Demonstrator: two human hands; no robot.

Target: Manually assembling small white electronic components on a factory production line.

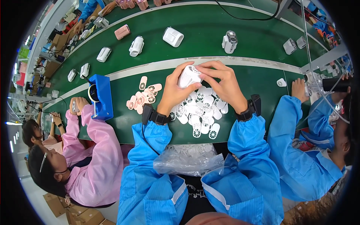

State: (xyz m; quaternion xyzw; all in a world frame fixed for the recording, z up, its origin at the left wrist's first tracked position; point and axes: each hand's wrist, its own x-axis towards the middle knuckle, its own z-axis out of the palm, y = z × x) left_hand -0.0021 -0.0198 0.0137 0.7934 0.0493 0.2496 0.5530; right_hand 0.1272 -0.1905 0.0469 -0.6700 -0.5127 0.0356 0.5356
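Observation:
My left hand (174, 92) is wrapped round a white plastic housing (189, 78), held tilted above the green workbench. At the housing's upper right, the fingers and thumb of my right hand (224, 83) press against its edge. A round spoked grille shows at the housing's top, partly covered by my fingers. Below my hands lies a loose pile of flat white covers (204, 112) with spoked grilles. To its left is a smaller heap of pink covers (140, 98) of the same shape. Close to my body rests a clear plastic bag (189, 161) with white pieces inside.
Beyond a pale rail, several white housings (173, 36) and a pink housing (122, 32) stand on a green conveyor (202, 18). A blue tape dispenser (104, 97) stands left. Co-workers sit close on both sides, one in a pink sleeve (101, 138), another in a blue sleeve (285, 120).

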